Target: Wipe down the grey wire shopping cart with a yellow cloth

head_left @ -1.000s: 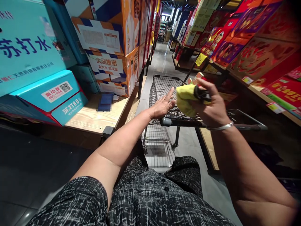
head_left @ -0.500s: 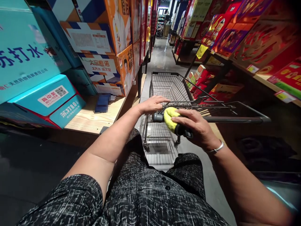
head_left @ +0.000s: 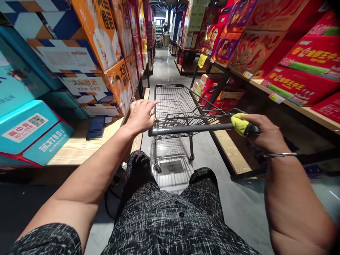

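Note:
A grey wire shopping cart (head_left: 175,106) stands in front of me, its dark handlebar (head_left: 191,129) running crosswise. At the cart's left back corner, my left hand (head_left: 140,114) has its fingers bent over the side frame above the bar's end. The fingertips there are partly hidden. My right hand (head_left: 268,131), with a bracelet on its wrist, is closed on a fluffy yellow cloth (head_left: 239,124) that has a black part beside the fingers. The cloth touches the right portion of the handlebar and covers its end.
Stacked orange and blue cartons (head_left: 118,83) and turquoise boxes (head_left: 47,131) line the left shelf, where a dark blue flat item (head_left: 95,127) lies. Red boxes (head_left: 300,85) fill the right shelf. A lower wooden ledge (head_left: 231,148) runs beside the cart. The aisle floor (head_left: 162,63) stretches ahead.
My right hand has moved the yellow cloth rightward along the handlebar, from near its left end to the right end. My left hand has shifted left at the cart's corner. The view has turned right.

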Demonstrator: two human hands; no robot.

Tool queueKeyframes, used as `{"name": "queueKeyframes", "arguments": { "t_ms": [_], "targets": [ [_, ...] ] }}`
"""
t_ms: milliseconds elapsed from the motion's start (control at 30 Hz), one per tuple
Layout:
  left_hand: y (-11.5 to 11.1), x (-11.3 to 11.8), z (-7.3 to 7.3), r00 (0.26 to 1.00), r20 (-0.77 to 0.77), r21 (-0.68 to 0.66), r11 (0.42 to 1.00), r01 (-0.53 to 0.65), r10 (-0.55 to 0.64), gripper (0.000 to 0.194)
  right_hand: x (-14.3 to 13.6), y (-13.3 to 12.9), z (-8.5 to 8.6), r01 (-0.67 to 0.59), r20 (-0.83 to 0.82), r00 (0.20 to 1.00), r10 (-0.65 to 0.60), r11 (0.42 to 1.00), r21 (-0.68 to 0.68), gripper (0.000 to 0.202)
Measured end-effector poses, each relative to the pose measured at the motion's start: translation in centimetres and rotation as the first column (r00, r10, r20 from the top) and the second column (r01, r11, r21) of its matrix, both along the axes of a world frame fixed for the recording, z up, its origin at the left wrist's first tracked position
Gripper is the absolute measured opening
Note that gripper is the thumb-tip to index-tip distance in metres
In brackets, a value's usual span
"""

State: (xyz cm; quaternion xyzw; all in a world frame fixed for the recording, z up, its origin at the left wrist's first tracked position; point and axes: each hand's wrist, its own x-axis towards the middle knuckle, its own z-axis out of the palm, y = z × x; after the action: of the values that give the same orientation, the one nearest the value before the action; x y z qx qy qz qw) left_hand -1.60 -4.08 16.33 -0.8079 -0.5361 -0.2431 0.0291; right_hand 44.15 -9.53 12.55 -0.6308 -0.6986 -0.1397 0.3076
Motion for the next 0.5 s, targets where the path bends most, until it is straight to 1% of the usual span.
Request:
{"name": "queueKeyframes", "arguments": {
  "t_ms": [33, 67, 100, 167, 200, 267, 333, 400, 433, 500],
  "targets": [
    [-1.0, 0.6, 0.3, 1.0, 0.02, 0.018, 1.0, 0.012, -0.012, 0.051, -1.0, -0.2, -0.2, 0.034, -0.002, 0.999, -0.034, 0.999, 0.006, 0.043],
    [-2.1, 1.4, 0.6, 0.998, 0.033, 0.013, 0.999, 0.045, -0.045, 0.049, -2.4, -0.4, -0.3, 0.024, -0.001, 1.0, -0.024, 1.0, 0.011, 0.045],
    [-3.1, 2.2, 0.7, 0.996, 0.038, -0.003, 0.997, 0.078, -0.078, 0.048, -4.3, -0.6, -0.4, -0.009, 0.006, 1.0, 0.008, 1.0, 0.014, 0.048],
    [-4.8, 3.9, 0.4, 0.994, -0.003, -0.06, 0.992, 0.11, -0.11, 0.05, -8.9, -1.3, -0.5, -0.107, 0.018, 0.994, 0.107, 0.994, 0.007, 0.051],
    [-5.4, 4.6, 0.1, 0.993, -0.039, -0.091, 0.99, 0.11, -0.114, 0.052, -11.5, -1.6, -0.6, -0.156, 0.027, 0.987, 0.156, 0.988, -0.007, 0.052],
    [-5.9, 5.6, -0.8, 0.99, -0.118, -0.116, 0.991, 0.068, -0.081, 0.059, -16.2, -2.0, -0.5, -0.261, 0.065, 0.962, 0.264, 0.964, -0.048, 0.054],
    [-5.6, 5.7, -2.0, 0.986, -0.167, -0.079, 0.997, 0.002, -0.016, 0.07, -19.6, -1.9, -0.5, -0.361, 0.103, 0.924, 0.367, 0.929, -0.075, 0.052],
    [-4.9, 4.9, -3.0, 0.985, -0.171, 0.008, 1.0, -0.022, 0.023, 0.078, -21.0, -1.3, -0.5, -0.433, 0.108, 0.893, 0.438, 0.899, -0.066, 0.051],
    [-4.4, 4.3, -3.5, 0.986, -0.166, 0.057, 0.998, -0.004, 0.014, 0.079, -20.9, -0.9, -0.5, -0.459, 0.099, 0.881, 0.463, 0.887, -0.054, 0.051],
    [-3.4, 2.9, -4.2, 0.984, -0.173, 0.132, 0.989, 0.064, -0.041, 0.075, -19.6, 0.1, -0.6, -0.503, 0.071, 0.861, 0.504, 0.863, -0.034, 0.051]
  ]
}}
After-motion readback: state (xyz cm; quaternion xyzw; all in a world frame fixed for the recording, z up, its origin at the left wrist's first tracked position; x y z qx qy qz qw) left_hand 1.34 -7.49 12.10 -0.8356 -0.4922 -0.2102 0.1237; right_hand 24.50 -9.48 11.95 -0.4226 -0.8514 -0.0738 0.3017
